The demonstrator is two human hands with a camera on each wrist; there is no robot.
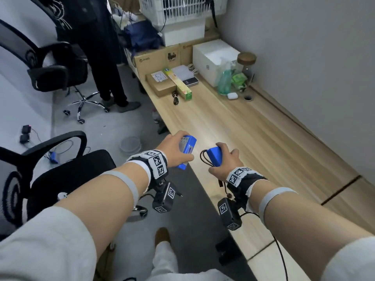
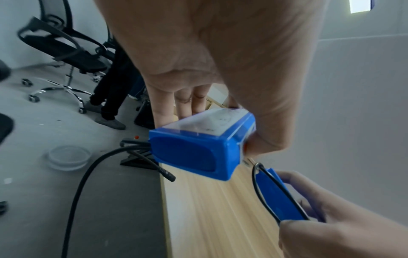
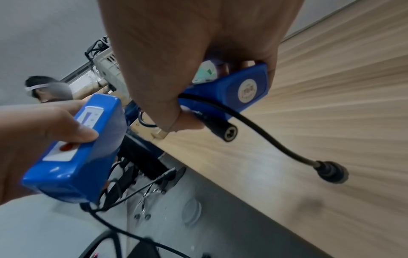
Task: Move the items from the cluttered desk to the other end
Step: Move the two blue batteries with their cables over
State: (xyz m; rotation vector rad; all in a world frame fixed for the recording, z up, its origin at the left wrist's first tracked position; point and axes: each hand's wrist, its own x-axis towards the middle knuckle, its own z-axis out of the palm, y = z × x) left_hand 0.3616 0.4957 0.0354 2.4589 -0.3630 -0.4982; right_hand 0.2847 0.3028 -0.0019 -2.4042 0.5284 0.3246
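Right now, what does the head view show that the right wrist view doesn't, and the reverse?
Only the head view shows the items at the desk's far end: a white box, a cork-lidded glass jar, a white earbud case and a long green carton, plus both wrist-mounted cameras.

Only the right wrist view shows the round label on the right-hand pack's end and its dangling barrel connectors.

Both show the left hand gripping one blue battery pack, the right hand gripping another, and the wooden desk.
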